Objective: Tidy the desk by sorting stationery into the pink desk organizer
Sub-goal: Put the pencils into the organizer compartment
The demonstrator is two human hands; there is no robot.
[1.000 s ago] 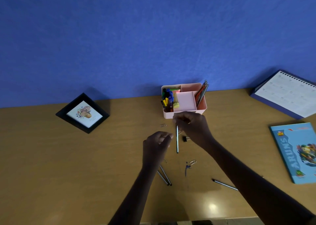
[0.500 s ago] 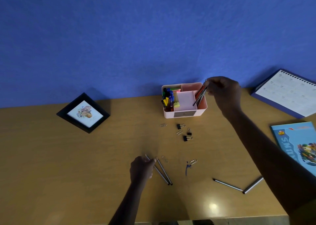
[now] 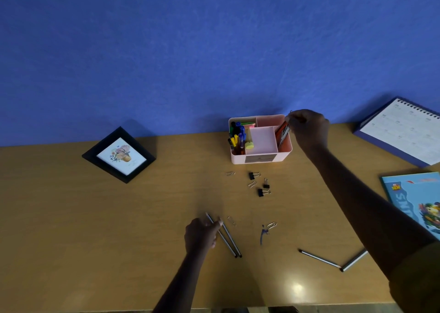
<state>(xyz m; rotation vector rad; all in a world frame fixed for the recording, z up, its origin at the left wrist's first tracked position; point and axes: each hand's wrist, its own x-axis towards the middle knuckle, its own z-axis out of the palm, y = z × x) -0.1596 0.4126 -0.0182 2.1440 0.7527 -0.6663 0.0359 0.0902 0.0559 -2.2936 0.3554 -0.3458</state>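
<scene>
Right hand (image 3: 307,128) pinches a pencil (image 3: 283,133) into the pink organizer (image 3: 262,158) beside other pencils, while left hand (image 3: 200,236) pinches a desk pencil (image 3: 228,241), likely next.

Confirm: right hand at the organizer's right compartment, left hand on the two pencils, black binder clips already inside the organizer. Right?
Not quite. The head view shows the black binder clips lying on the desk in front of the pink organizer, not inside it. The rest holds: right hand at its right compartment, left hand on the two pencils.
</scene>
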